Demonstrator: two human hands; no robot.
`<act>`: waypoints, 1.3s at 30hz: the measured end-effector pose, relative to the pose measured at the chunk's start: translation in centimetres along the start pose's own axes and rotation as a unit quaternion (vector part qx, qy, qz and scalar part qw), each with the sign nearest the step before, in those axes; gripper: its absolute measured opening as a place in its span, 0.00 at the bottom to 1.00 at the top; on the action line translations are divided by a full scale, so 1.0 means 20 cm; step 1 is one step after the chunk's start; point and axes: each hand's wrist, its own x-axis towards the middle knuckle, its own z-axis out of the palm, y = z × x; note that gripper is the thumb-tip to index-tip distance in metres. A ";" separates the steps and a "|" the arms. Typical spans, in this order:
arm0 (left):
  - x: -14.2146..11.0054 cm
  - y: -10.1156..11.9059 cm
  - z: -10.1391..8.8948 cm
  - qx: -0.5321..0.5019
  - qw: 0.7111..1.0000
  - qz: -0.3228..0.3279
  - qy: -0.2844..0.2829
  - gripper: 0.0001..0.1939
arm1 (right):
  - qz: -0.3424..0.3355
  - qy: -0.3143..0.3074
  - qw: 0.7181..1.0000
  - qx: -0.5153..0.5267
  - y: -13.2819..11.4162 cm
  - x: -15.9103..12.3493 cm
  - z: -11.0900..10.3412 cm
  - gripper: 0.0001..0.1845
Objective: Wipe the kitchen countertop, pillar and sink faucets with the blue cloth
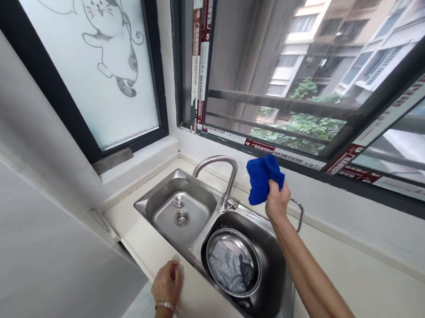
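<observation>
My right hand (276, 200) is raised above the back rim of the steel double sink (192, 246), fingers closed on a bunched blue cloth (263, 178). The cloth hangs just right of the curved faucet (223, 176), in front of the window sill. My left hand (168, 282), a bracelet on its wrist, rests on the counter's front edge near the sink, fingers curled against the edge with nothing seen in them. The right basin holds a round metal bowl (233, 262) with a grey cloth inside. The left basin (178, 206) is bare, with its drain showing.
A pale countertop (363, 278) runs to the right of the sink. A frosted window pane with a cat drawing (107, 52) stands at the left; a clear window (292, 82) behind the sink looks onto buildings. A second small tap (299, 213) sits behind my right wrist.
</observation>
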 end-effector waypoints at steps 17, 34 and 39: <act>-0.01 -0.02 0.01 0.024 0.998 0.034 0.049 0.11 | -0.205 -0.137 0.952 -0.180 -0.14 0.00 0.67 0.24; -0.01 -0.07 0.06 0.009 0.995 0.060 0.079 0.11 | -0.545 -0.327 0.665 -0.393 -0.23 -0.30 0.93 0.23; -0.01 -0.06 0.05 0.015 0.995 0.071 0.074 0.11 | -0.515 -0.238 0.728 -0.385 -0.25 -0.17 0.83 0.30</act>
